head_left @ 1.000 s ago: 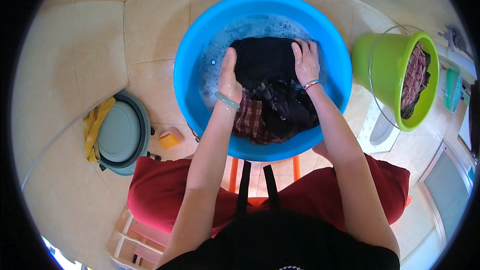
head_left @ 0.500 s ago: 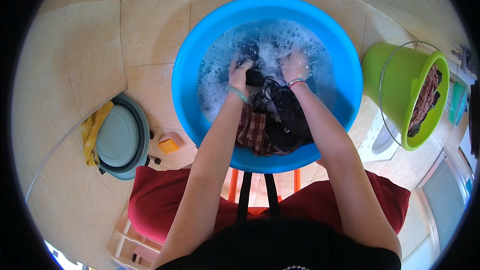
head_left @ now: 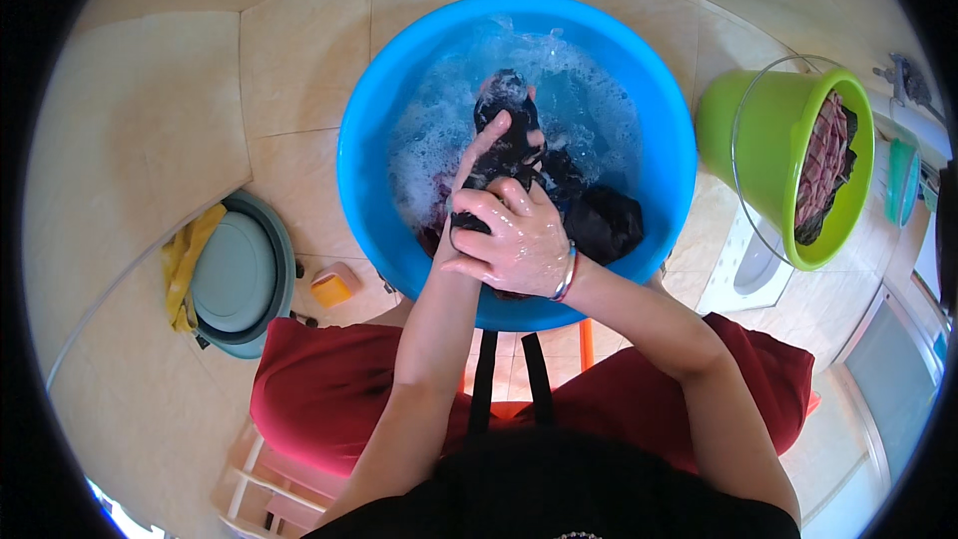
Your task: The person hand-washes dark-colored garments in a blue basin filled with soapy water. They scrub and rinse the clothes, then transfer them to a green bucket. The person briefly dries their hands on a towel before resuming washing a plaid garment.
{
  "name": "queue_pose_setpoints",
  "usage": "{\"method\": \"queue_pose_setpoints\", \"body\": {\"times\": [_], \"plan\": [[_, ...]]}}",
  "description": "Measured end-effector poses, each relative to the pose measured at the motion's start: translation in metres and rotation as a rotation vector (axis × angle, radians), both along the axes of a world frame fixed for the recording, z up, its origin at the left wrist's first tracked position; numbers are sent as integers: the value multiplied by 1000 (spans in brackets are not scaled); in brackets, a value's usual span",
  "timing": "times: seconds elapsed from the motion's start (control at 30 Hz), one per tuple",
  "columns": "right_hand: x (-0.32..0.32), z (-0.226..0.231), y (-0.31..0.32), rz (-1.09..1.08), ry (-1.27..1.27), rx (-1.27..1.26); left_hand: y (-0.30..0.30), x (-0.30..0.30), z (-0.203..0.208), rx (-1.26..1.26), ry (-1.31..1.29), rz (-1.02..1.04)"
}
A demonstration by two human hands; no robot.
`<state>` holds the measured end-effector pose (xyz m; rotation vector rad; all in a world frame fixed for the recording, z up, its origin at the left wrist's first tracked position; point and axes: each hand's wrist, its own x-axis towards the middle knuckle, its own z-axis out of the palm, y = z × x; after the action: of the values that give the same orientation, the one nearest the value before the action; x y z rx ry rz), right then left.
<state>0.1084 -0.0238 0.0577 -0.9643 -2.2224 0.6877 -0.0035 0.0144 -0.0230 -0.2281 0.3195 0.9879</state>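
A wet black garment (head_left: 516,143) is bunched up over soapy water (head_left: 424,125) in a large blue basin (head_left: 677,155). My left hand (head_left: 484,145) is closed around its far part, with thumb and fingertips showing at the sides. Across my left wrist lies my right hand (head_left: 524,245), its fingers curled over the near end of the same garment. Another dark bulge of cloth (head_left: 605,223) rises from the water at the right. Only a little dark red cloth (head_left: 439,195) shows beside my left wrist; my arms hide the rest.
A green bucket (head_left: 723,125) with a metal handle leans at the right, holding plaid and dark clothes (head_left: 826,160). Behind it is a white floor fixture (head_left: 723,284). At left stand grey-green basins (head_left: 235,269) with a yellow cloth (head_left: 190,260) and a small orange-and-white item (head_left: 334,284).
Both hands were apart in the suds. Now the black garment is lifted and bunched between them, and my right hand has crossed left and nearer, over my left wrist.
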Motion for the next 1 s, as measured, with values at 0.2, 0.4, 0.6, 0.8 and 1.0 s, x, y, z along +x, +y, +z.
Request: {"method": "queue_pose_setpoints", "body": {"times": [0.2, 0.4, 0.6, 0.8, 1.0], "plan": [[-12, 22, -8, -147, -21, 58, -19, 17, 29, -126, 249, 116], [-20, 22, -3, -298, 88, 77, -29, 22, 69, -276, 280, 115], [-22, 20, 3, -414, 182, -42, -54, 23, 39, -37, 728, 187], [7, -38, 36, -622, 116, -253, -44, 40, 42, -417, 707, 320], [49, -111, 59, -707, -80, -441, -42, 11, -12, -303, 845, 202]]}}
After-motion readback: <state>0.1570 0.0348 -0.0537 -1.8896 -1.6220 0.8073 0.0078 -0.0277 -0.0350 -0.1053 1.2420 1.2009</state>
